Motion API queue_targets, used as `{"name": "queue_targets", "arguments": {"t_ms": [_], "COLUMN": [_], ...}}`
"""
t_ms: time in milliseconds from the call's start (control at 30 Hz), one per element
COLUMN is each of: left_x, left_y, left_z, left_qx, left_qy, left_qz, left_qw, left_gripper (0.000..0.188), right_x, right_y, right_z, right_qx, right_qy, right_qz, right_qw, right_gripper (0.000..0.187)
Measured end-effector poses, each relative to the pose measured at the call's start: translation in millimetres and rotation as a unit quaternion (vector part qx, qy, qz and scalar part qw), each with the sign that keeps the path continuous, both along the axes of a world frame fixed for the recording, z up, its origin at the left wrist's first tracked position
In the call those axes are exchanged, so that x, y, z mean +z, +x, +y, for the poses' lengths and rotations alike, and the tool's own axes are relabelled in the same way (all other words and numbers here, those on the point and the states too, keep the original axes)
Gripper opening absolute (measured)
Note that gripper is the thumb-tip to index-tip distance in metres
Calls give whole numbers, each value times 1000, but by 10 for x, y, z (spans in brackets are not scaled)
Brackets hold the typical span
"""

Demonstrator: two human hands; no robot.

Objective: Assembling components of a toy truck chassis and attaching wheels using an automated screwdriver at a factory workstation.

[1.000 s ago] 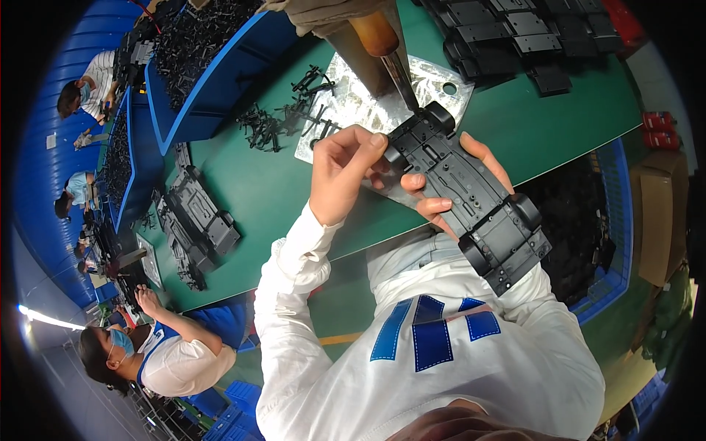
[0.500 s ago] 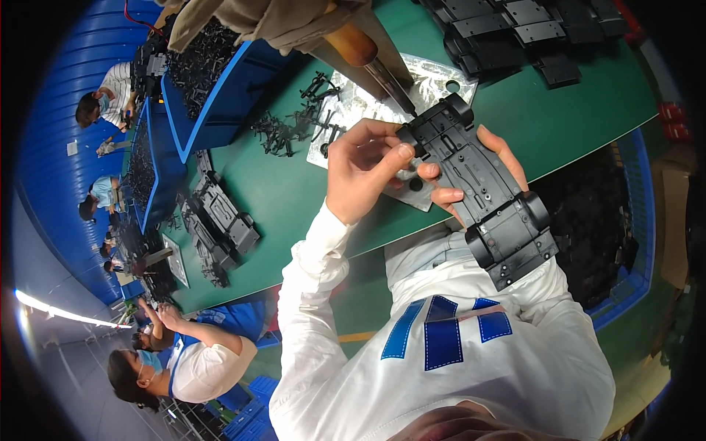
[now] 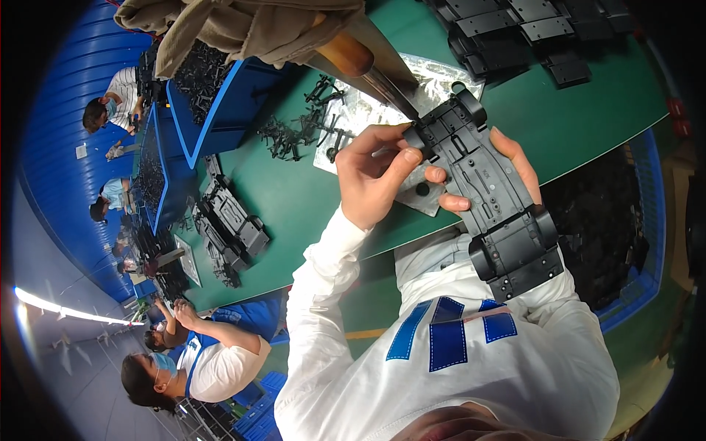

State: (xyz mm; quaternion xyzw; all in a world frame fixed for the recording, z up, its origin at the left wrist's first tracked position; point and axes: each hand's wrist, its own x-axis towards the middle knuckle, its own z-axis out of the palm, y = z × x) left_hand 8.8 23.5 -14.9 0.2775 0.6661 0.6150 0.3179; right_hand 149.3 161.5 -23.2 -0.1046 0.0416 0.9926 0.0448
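My right hand [image 3: 517, 165] supports a black plastic toy-car chassis [image 3: 482, 180] from below; its thumb lies along one side, and fingertips curl round the other. With thumb and forefinger closed, my left hand [image 3: 371, 176] grips the chassis's far left corner, by a wheel arch. Whether a small part is also between those fingers is hidden. Just above that corner points the metal tip of a downward-slanting tool with an amber sleeve [image 3: 351, 55], probably a power screwdriver. I cannot tell whether the tip touches the plastic.
Brown cloth [image 3: 243, 33] wraps the tool's top. Small black parts [image 3: 283, 136] lie on the green table [image 3: 368, 228] beside a silvery sheet [image 3: 441, 73]. More chassis [image 3: 232, 220] lie left, others [image 3: 507, 33] far right. Blue bins [image 3: 220, 103] hold parts; co-workers [image 3: 213, 360] sit left.
The whole view has shifted slightly, so most things appear a little further right and lower. Both hands keep the same hold on the chassis beneath the tool tip.
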Motion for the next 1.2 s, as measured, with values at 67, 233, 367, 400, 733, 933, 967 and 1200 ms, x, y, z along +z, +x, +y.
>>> {"name": "queue_targets", "arguments": {"t_ms": [67,233,367,400,733,933,967,1200], "left_x": [-24,-2,37,36,22,33,37,34], "left_y": [-10,-4,4,5,4,3,3,1], "left_z": [-19,-7,11,11,-1,-1,-3,1], "left_qx": [-5,-1,5,5,4,3,4,2], "left_qy": [0,-1,1,2,0,2,1,2], "left_qz": [-20,-13,27,27,3,3,-1,21], "left_qw": [1000,1000,1000,1000,1000,1000,1000,1000], "left_gripper": [32,32,33,33,31,32,32,32], "right_x": [21,49,28,34,74,72,71,58], "right_y": [2,5,-5,-1,8,-4,-8,-13], "right_z": [-4,-6,6,5,-6,0,-1,3], "right_qx": [-2,-7,1,-1,-3,-2,-1,-2], "right_qy": [6,4,-5,2,-1,-1,-1,10], "right_qz": [-2,-10,-3,-7,-22,-20,-20,-19], "right_qw": [1000,1000,1000,1000,1000,1000,1000,1000], "right_gripper": [57,58,58,58,58,58,58,58]}}
